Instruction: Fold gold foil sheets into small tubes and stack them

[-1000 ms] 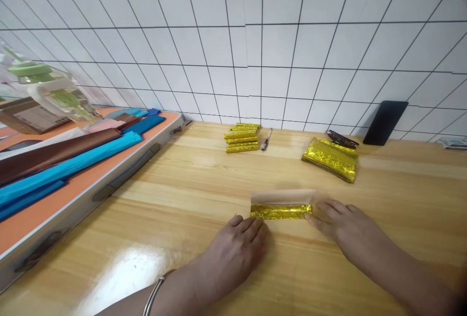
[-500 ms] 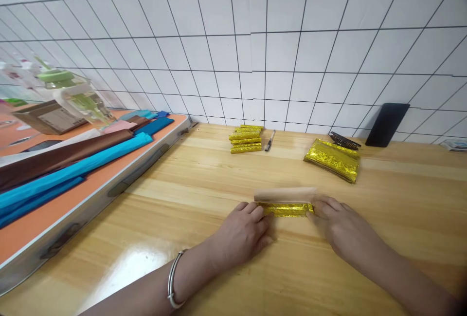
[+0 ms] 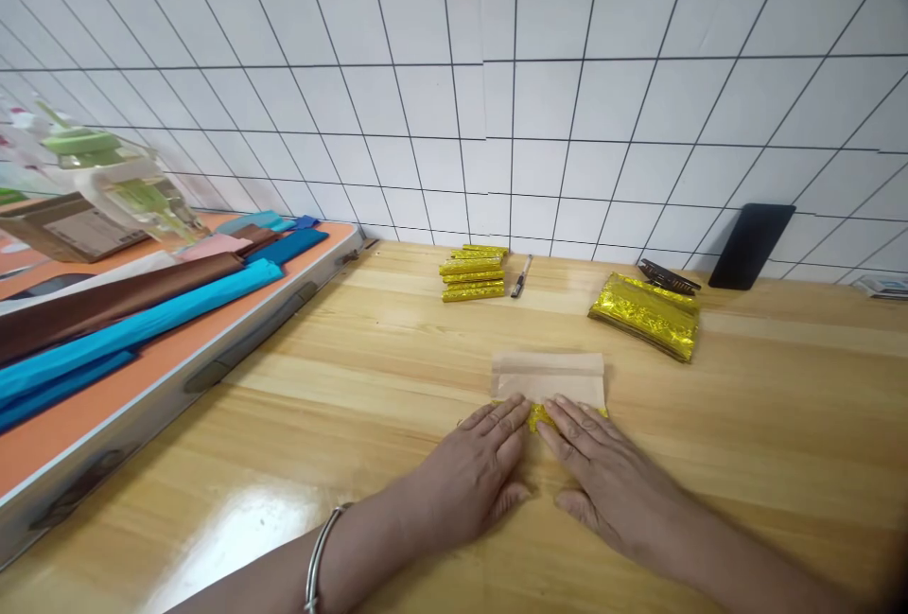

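A sheet of gold foil paper (image 3: 548, 377) lies on the wooden table, its pale back facing up and a crease running across it. Along its near edge a folded strip shows shiny gold between my hands. My left hand (image 3: 475, 463) presses flat on the left part of that strip, fingers stretched out. On the right part lies my right hand (image 3: 602, 472), its fingers also straight and slightly spread. Most of the gold strip is hidden under the fingers of both hands.
Folded gold strips (image 3: 474, 273) are piled near the wall, beside a pen (image 3: 521, 276). A stack of gold foil sheets (image 3: 645, 313), a black hair clip (image 3: 668, 277) and a leaning dark phone (image 3: 752, 245) stand right. Rolled coloured paper (image 3: 142, 321) lies on an orange-topped case (image 3: 284, 297) at left.
My right hand has moved left from the paper's right end onto the strip. Both hands have flattened. The pale flap, raised before, now lies flatter on the table.
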Demonstrator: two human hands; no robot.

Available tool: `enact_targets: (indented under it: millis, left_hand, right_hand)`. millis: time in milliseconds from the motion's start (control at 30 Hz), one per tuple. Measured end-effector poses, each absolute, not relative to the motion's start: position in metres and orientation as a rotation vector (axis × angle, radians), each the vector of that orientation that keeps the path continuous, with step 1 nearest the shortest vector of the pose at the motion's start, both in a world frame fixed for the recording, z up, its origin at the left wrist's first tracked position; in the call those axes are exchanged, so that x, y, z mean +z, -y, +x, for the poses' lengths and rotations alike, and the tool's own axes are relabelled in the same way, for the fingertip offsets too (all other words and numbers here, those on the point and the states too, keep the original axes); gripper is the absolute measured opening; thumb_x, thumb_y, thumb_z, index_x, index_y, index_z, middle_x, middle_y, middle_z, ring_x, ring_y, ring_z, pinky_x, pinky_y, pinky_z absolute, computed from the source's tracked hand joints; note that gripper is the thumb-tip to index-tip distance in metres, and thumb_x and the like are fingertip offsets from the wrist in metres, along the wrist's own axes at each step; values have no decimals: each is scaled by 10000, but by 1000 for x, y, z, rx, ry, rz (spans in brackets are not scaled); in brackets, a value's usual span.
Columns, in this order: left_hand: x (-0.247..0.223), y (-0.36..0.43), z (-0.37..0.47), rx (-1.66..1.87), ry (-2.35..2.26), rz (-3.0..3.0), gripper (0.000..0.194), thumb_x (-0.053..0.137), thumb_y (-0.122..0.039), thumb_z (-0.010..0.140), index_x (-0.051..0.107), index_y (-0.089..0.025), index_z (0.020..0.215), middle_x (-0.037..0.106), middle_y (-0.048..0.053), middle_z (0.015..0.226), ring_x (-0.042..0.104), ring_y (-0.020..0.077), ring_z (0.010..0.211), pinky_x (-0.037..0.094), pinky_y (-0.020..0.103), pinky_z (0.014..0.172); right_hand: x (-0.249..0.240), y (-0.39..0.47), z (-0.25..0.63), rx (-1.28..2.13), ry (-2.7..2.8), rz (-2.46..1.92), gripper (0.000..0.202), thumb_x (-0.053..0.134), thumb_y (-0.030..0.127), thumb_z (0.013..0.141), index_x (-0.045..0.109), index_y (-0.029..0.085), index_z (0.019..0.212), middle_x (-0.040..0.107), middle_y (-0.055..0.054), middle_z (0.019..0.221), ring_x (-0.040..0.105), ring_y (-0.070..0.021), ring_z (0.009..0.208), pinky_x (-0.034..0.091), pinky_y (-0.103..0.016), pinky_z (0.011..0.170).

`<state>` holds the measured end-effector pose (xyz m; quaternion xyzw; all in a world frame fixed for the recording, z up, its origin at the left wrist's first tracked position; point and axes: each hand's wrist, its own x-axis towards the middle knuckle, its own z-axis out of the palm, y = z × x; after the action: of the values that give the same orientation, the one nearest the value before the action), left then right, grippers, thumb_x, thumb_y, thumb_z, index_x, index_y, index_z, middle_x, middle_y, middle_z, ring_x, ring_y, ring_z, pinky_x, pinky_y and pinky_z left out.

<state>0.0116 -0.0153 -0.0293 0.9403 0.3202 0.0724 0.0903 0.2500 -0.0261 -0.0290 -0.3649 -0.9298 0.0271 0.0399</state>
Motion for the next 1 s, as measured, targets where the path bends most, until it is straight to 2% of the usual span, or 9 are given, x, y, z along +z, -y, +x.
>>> enact_targets:
  millis: [133, 267, 600, 800, 1000]
  left_hand:
    - [-22, 18, 8, 137, -912, 2791, 686, 422, -455, 886, 209, -66, 1408, 159, 194, 1478, 94, 301, 1375, 207, 464, 1105]
    - [-14, 18, 3, 123, -874, 2765, 742, 358, -561, 882, 182, -83, 1422, 185, 186, 1473, 98, 302, 1373, 197, 475, 1106]
    - [-16, 20, 4, 178, -921, 2769, 791, 391, -626, 836, 259, -94, 1406, 250, 194, 1448, 193, 306, 1355, 235, 463, 1092]
    - [-5, 19, -7, 125, -959, 2753, 735, 494, -532, 829, 255, -156, 1414, 310, 134, 1437, 274, 253, 1336, 274, 392, 1079]
    - [-3, 12, -15, 128, -971, 2722, 545, 494, -376, 865, 352, -219, 1368, 416, 49, 1389, 375, 193, 1288, 288, 348, 1076]
  right_hand:
    - [-30, 26, 256, 208, 2901, -1156, 636, 381, 422, 908, 144, 179, 1446, 99, -118, 1501, 107, -274, 1370, 239, -480, 1080]
    - [-29, 29, 263, 229, 2894, -1183, 664, 412, 389, 901, 95, 191, 1450, 118, -115, 1497, 125, -268, 1367, 247, -484, 1079]
    - [-26, 30, 262, 176, 2880, -1222, 615, 429, 410, 893, 226, 187, 1429, 192, -112, 1477, 206, -263, 1349, 273, -477, 1071]
    - [-15, 27, 276, 147, 2905, -1244, 569, 434, 442, 889, 303, 237, 1404, 277, -105, 1455, 245, -288, 1335, 298, -519, 1036]
    - [-8, 24, 289, 85, 2876, -1284, 497, 482, 442, 866, 428, 288, 1335, 312, -104, 1446, 210, -316, 1343, 328, -536, 999]
